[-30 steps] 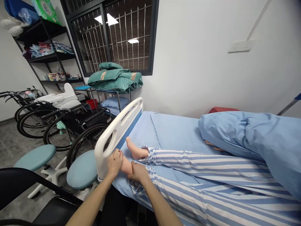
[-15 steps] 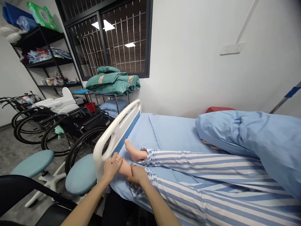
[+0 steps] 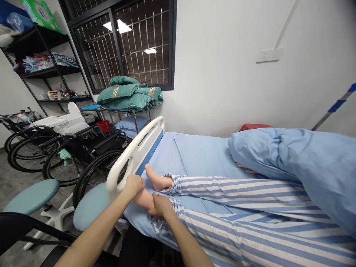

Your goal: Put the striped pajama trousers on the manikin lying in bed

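A bare foot lies near the footboard, belonging to a figure on the bed in blue-and-white striped trousers. My left hand is closed over the toe end of this foot, hiding the toes. Around the ankle, just below the bunched trouser cuff, my right hand is wrapped with the thumb on the upper side. The other bare foot rests on the sheet farther back, its toes pointing up, touched by neither hand.
A white footboard stands close beside my left hand. Light-blue bedding covers the figure's upper part. Round stools and wheelchairs are at the left, with folded green quilts on a stand beneath the window.
My left hand has turned and closed further over the toe end, its wrist higher. My right hand keeps its hold on the ankle. The view has shifted slightly.
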The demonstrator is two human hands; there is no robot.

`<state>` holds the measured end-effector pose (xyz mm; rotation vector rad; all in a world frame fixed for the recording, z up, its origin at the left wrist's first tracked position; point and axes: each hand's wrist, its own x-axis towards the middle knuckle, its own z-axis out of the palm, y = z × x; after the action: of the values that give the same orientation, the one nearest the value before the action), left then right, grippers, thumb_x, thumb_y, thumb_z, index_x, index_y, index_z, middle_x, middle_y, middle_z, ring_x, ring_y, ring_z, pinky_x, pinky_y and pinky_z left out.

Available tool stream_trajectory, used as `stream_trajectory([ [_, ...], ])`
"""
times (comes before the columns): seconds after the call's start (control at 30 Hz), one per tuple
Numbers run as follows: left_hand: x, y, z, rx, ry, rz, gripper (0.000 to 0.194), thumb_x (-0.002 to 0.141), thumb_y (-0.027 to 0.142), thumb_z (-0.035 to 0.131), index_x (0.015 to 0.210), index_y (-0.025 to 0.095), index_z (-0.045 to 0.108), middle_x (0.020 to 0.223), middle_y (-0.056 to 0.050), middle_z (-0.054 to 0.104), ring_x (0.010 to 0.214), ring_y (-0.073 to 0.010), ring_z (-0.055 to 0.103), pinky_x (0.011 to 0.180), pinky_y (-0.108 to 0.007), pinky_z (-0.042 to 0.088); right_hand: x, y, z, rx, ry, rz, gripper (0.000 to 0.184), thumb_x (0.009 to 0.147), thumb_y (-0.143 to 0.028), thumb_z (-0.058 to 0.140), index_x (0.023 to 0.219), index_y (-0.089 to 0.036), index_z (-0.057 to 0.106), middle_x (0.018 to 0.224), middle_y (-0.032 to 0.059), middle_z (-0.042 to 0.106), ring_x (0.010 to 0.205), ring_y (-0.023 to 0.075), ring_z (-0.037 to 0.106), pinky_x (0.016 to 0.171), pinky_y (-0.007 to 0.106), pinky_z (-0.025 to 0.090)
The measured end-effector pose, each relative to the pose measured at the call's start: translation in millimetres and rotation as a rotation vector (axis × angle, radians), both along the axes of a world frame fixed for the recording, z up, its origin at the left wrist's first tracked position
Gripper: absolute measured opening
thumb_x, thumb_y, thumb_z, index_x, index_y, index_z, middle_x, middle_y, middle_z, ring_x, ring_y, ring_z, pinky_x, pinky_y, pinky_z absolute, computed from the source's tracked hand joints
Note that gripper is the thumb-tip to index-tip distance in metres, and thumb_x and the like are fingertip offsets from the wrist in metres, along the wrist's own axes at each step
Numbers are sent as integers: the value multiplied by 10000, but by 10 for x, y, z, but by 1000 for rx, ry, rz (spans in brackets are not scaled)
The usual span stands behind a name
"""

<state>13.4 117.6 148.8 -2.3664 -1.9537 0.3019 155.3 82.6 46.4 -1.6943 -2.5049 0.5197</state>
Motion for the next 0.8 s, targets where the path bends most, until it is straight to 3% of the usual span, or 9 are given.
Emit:
stream_trajectory([
  [0.2,136,131,-81,-26,77,-51,260,792,242,505,818,79,706,767,-184,678,815,-282,634,748,-374,432,3,16,25,-9,-10,2,583,568,-508,651,1024,-169,524,923,123,674,814,318,648,653,372,491],
  [0.47,11,18,-160,118,-8,-11,364,829,278,372,904,102,682,874,-177,676,813,-283,633,674,-362,428,12,-10,48,10,3,-2,553,583,-516,645,1003,-181,517,909,114,673,807,298,647,645,341,472],
  [0.6,-25,-63,-221,235,-87,104,385,844,285,327,870,123,675,843,-156,678,791,-270,637,646,-345,419,22,-19,32,9,7,-3,555,589,-544,633,996,-186,511,917,108,670,809,292,643,644,335,460],
  [0.8,-64,-286,-461,456,-416,332,281,856,306,366,828,192,621,819,-65,679,759,-183,625,660,-273,399,32,-31,25,5,22,-1,572,584,-554,635,1008,-192,505,931,103,666,818,288,639,649,331,452],
])
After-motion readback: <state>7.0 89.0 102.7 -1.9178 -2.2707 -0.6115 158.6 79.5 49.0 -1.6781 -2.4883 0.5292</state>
